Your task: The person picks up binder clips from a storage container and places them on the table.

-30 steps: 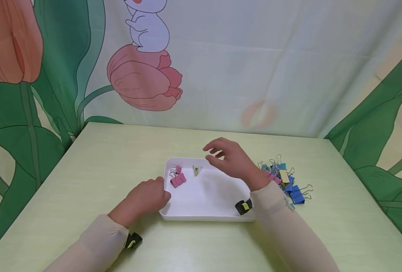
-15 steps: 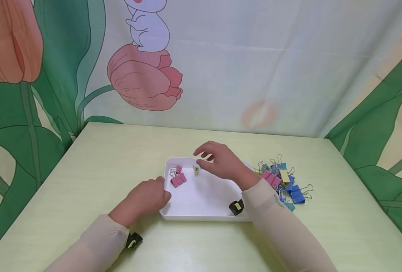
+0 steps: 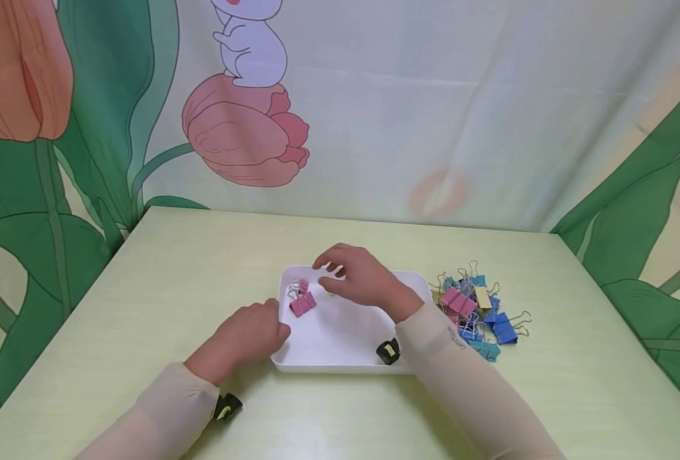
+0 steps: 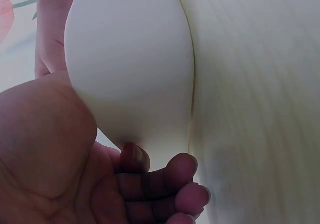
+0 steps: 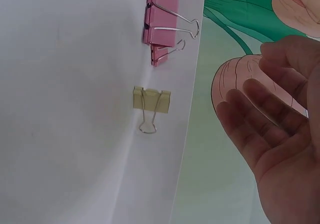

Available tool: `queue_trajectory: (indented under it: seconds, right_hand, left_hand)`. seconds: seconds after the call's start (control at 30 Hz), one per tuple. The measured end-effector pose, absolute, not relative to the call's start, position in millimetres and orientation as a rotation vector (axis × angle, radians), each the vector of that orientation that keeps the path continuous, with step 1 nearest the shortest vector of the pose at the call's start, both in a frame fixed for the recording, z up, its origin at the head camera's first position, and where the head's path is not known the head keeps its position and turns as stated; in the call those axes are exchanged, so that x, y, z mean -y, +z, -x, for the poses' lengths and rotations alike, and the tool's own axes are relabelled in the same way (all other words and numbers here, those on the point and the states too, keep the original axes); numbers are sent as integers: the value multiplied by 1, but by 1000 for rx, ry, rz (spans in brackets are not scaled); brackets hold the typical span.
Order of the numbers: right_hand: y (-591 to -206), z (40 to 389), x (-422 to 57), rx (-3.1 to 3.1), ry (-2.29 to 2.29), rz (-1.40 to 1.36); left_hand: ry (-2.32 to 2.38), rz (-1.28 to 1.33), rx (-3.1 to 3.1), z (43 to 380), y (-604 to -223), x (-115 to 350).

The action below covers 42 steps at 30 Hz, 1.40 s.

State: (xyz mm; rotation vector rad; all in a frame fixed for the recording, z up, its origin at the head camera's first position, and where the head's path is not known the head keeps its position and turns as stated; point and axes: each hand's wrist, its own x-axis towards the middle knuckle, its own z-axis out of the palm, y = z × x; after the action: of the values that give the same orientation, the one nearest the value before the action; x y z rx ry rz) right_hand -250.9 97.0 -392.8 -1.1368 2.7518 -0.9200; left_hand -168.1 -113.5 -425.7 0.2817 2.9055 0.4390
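My left hand (image 3: 250,333) grips the left rim of a white tray (image 3: 340,338), thumb over the edge. In the left wrist view its fingers (image 4: 182,168) curl against the tray's outer wall (image 4: 135,69). Over the back left part of the tray hovers my right hand (image 3: 354,276), loosely bent and holding nothing. Below it, a small yellow binder clip (image 5: 151,101) lies in the tray, mostly hidden in the head view. Left of that are a larger pink binder clip (image 3: 302,305) and a smaller pink one (image 3: 303,285).
To the right of the tray lies a heap of binder clips on the table (image 3: 576,383). It includes a pink clip (image 3: 457,302), a yellow clip (image 3: 482,297), a blue clip (image 3: 505,328) and a teal clip (image 3: 486,349). A printed curtain (image 3: 386,128) hangs behind the table.
My right hand has moved left and slightly down over the tray, covering most of the yellow binder clip and uncovering more of the heap. My left hand has stayed on the rim.
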Motion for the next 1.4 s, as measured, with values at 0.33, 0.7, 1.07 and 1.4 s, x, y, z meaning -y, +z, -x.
queue_trajectory:
  seconds: [0.33,0.7,1.07,1.4]
  right_hand:
    - [-395,251,-79,-2674,-885,1143]
    - [-404,255,-62,-2635,-809,1154]
    - [-417,260,-49,-2659,-727,1142]
    - [-425,261,-39,-2709,-678,1177]
  left_hand:
    - [453,-317,-2930,168,-428,115]
    - [463,-370,-2964,168,-427,116]
    - [453,-355,-2974,167,-429,116]
    - [468,-387,-2995,168,-432,117]
